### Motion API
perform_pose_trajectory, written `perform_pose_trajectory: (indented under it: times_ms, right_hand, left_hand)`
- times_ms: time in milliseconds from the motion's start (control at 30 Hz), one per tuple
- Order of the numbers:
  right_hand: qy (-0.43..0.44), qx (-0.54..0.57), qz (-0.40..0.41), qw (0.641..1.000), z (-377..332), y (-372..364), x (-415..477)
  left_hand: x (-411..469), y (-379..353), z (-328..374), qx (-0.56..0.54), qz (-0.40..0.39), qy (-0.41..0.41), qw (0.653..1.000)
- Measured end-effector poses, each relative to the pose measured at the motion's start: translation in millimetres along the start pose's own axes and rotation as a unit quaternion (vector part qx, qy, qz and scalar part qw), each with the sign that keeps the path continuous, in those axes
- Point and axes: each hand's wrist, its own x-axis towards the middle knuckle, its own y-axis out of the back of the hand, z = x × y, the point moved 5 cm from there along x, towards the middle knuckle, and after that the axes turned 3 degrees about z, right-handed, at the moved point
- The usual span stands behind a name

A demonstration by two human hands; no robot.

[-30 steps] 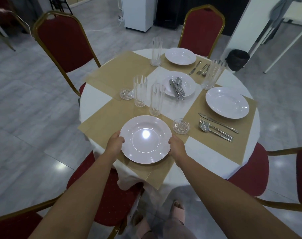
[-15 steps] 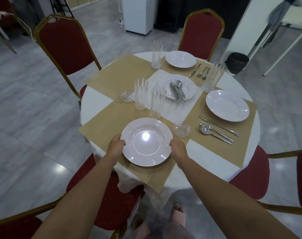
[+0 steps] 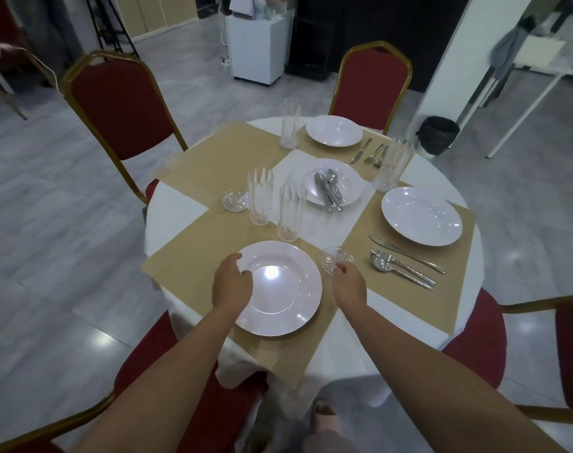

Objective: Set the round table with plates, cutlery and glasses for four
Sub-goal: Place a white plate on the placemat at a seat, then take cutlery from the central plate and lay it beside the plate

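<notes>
The round desk (image 3: 177, 207) wears a white cloth with tan placemats (image 3: 193, 256) laid over it. At its 6 o'clock edge the near plate (image 3: 288, 305) lies flat on a mat. The left hand (image 3: 232, 284) is over that plate's 9 o'clock rim, fingers loosely curled and gripping nothing; I cannot tell whether it touches the plate. The right hand (image 3: 349, 284) is just past the plate's 3 o'clock rim, fingers relaxed and holding nothing, its fingertips close by a small glass coaster (image 3: 335, 256). A second plate (image 3: 421, 215) sits at 3 o'clock with a knife, fork and spoon (image 3: 406, 264) beside it, and a third plate (image 3: 334, 130) at 12 o'clock. The centre plate (image 3: 347, 181) carries loose cutlery (image 3: 329, 191). Two tall glasses (image 3: 291, 212) stand at its 8 o'clock.
</notes>
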Motion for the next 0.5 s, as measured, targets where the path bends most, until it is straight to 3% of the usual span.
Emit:
perform_pose_trajectory:
  times_ms: [200,367,500]
  right_hand:
    - [0.013,-0.037,0.026,0.999,-14.6,34.2,50.0]
    - [0.025,-0.059,0.028,0.998,-29.4,60.2,111.3]
    - [0.036,-0.082,0.007,0.996,-43.0,73.7,168.9]
  left_hand:
    - [5.5,-41.0,51.8,0.044,-0.023,-0.085,0.995]
    - [14.3,-101.7,93.9,0.014,-0.108,-0.110,0.988]
    - [34.4,-148.7,130.9,0.009,-0.120,-0.101,0.988]
